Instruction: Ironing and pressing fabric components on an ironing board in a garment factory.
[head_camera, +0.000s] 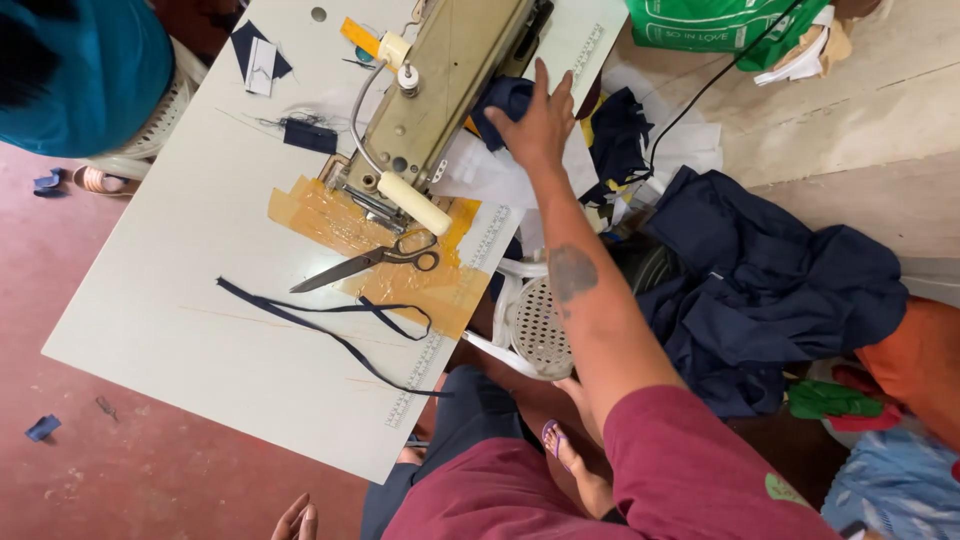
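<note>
My right hand (540, 125) lies flat, fingers spread, on soft navy cloth (505, 100) bunched against the beige metal sewing machine (450, 70) on the pale laminate table (180, 250). My left hand (296, 522) hangs low, fingers loose, holding nothing. Steel scissors (365, 262) rest on glossy amber tape (330, 220).
</note>
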